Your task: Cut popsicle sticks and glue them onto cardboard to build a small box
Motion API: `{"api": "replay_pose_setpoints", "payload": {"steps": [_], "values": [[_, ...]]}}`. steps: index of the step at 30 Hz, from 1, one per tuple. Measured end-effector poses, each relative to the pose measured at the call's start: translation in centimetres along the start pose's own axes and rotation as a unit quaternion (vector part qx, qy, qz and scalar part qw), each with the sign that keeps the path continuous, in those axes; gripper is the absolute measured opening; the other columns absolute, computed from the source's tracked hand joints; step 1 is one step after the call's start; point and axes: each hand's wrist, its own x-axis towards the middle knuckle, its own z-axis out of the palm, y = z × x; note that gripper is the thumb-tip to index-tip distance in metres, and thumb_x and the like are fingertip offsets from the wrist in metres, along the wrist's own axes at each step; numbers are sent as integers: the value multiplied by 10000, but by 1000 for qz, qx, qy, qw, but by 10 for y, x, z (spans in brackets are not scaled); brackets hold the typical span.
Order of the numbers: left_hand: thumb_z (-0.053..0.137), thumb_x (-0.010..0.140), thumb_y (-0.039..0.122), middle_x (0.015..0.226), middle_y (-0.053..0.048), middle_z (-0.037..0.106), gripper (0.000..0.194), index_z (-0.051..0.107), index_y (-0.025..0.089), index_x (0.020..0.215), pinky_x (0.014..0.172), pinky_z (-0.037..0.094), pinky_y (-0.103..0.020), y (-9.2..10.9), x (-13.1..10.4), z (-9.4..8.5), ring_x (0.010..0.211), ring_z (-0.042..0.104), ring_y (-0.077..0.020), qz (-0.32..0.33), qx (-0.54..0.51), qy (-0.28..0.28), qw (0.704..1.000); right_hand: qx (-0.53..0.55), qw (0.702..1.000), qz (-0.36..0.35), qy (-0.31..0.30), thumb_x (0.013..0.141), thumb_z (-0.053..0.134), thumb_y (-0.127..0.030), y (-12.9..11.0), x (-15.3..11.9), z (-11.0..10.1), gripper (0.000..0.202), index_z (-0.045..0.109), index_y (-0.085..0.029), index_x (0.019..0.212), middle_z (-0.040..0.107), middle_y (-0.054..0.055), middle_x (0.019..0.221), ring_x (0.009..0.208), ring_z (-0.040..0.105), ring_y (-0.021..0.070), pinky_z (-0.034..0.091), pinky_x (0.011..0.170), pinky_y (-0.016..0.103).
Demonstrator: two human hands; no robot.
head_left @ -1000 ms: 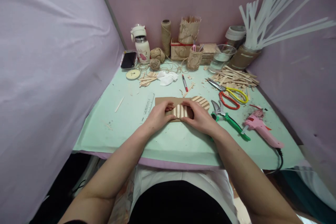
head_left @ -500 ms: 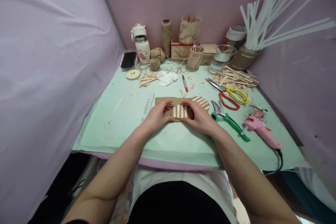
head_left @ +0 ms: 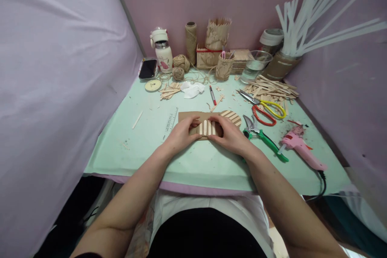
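Both hands are bent inward and grasping: the left hand [head_left: 180, 133] and the right hand [head_left: 231, 133] curl round opposite sides of a striped panel of pale wooden sticks [head_left: 205, 127], fingertips toward its far edge, thumbs toward its near edge; how firmly they press, I cannot tell. It lies directly between them, touched from either side, neither hand clearly nearer; its sticks run lengthwise away from the body, while the brown cardboard sheet [head_left: 185, 116] under the hands stretches crosswise, left to right. Just beyond the right hand, and nearer to it than to the left, sits a striped disc [head_left: 232, 118], its stripes aslant; a clear ruler [head_left: 171, 123] lies just left of the sheet.

Beneath everything spreads a mint-green cloth [head_left: 193, 169] over the worktop; on the right rest green-handled pruning shears [head_left: 270, 145], scissors with red and yellow handles [head_left: 256, 101] and a pink hot-glue gun [head_left: 302, 149]; farther back lie a red-capped pen [head_left: 213, 95], a heap of craft sticks [head_left: 269, 88], balls of twine [head_left: 181, 63] and a cream bottle [head_left: 164, 58]; a mauve wall [head_left: 169, 0] closes the back, and lilac curtains [head_left: 60, 68] hang at both sides.
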Motion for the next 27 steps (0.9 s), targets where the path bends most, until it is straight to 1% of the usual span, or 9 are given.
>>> {"api": "replay_pose_setpoints", "payload": {"steps": [5,10,14,22,27], "values": [[737,742,164,1214,-108,687,595,506,182,1291,997,509,-395,3,0,1,1121,646,-232,-4,3,6,1000,-5,1000,-1,0,784,673,-252,1,0,2,510,500,-216,1263,597,117,1236,1171,531,300,443,982,463],[742,741,188,1220,-112,689,551,537,182,1252,1005,515,-393,3,0,4,1126,657,-238,-18,-3,20,1000,-1,1000,0,2,791,669,-265,1,0,2,502,502,-237,1263,596,111,1240,1179,530,303,441,989,477],[741,738,186,1219,-119,692,541,547,176,1242,1015,511,-389,5,0,5,1141,655,-240,-25,2,25,999,-5,1000,5,-1,787,668,-256,1,0,2,498,508,-227,1258,596,114,1235,1178,530,301,443,989,469],[738,734,157,1205,-122,693,552,545,167,1251,1014,505,-389,12,0,3,1143,648,-240,-34,18,19,999,-1,1000,2,2,776,670,-244,0,1,1,512,511,-238,1264,602,108,1231,1165,536,305,443,982,482],[751,719,156,1193,-125,686,565,547,162,1245,991,511,-397,10,0,2,1107,650,-238,-36,-2,18,999,-4,1000,-6,7,780,660,-246,0,0,2,512,503,-227,1267,599,115,1225,1161,536,302,451,973,476]]}}
